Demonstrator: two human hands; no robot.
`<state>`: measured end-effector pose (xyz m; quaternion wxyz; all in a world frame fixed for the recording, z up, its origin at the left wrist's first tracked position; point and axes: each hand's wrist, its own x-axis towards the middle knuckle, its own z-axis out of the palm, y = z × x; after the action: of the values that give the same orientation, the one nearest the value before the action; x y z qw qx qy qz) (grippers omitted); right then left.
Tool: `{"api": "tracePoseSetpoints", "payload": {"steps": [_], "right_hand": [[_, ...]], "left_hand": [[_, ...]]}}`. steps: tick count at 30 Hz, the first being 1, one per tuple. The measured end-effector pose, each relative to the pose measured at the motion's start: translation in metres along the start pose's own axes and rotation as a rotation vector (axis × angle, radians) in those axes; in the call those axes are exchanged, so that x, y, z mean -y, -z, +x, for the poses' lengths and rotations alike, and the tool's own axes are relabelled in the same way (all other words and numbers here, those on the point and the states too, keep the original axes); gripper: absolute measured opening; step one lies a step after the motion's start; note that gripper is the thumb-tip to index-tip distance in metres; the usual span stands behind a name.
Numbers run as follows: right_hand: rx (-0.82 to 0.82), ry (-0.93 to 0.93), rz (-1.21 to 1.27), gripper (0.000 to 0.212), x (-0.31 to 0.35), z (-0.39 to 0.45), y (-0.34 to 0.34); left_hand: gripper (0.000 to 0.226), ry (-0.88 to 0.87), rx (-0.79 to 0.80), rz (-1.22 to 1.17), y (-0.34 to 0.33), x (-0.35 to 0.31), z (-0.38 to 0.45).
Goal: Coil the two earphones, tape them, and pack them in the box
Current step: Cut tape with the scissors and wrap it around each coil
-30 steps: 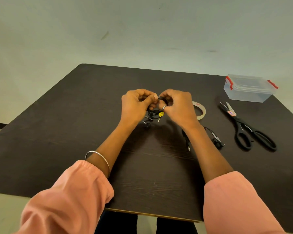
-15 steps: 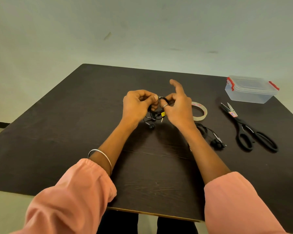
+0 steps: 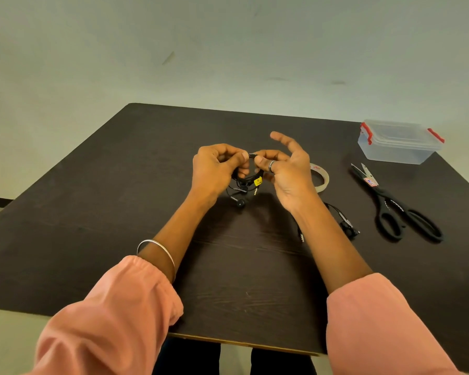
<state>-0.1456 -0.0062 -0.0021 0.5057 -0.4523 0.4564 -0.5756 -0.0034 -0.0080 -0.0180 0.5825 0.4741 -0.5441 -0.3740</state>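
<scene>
Earphone [image 3: 248, 182] between both hands [image 3: 251, 171]

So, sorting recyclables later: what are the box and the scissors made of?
Box: clear plastic by the look, see-through walls, red clips. Scissors: matte black handles, likely plastic; blades look like bare metal, pale and shiny.

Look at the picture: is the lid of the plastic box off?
No, the lid sits closed on the plastic box, with its red clips at both ends.
</scene>
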Motion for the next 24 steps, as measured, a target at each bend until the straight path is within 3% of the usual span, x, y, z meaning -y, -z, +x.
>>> {"api": "tracePoseSetpoints", "payload": {"steps": [3,8,11,14,19,24], "right_hand": [[-0.016,0.107,-0.084,0.049,0.001,-0.001,0.000],[0.184,-0.003,-0.003,0.040,0.011,-0.002,0.004],[0.132,0.147,-0.276,0.025,0.013,-0.001,0.007],[0.143,0.188,-0.235,0.016,0.023,-0.004,0.009],[0.313,0.006,-0.015,0.023,0.038,-0.008,0.012],[0.348,-0.155,-0.282,0.021,0.013,-0.005,0.008]], "left_hand": [[0.008,-0.006,0.019,0.024,-0.004,-0.002,-0.002],[0.007,0.070,-0.026,-0.052,0.002,-0.005,-0.002],[0.007,0.090,0.009,-0.047,0.007,-0.011,-0.005],[0.010,0.071,0.089,-0.113,0.010,-0.024,-0.009],[0.029,0.115,0.317,-0.254,0.027,-0.042,-0.010],[0.025,0.266,0.403,0.087,0.040,-0.027,-0.002]]}}
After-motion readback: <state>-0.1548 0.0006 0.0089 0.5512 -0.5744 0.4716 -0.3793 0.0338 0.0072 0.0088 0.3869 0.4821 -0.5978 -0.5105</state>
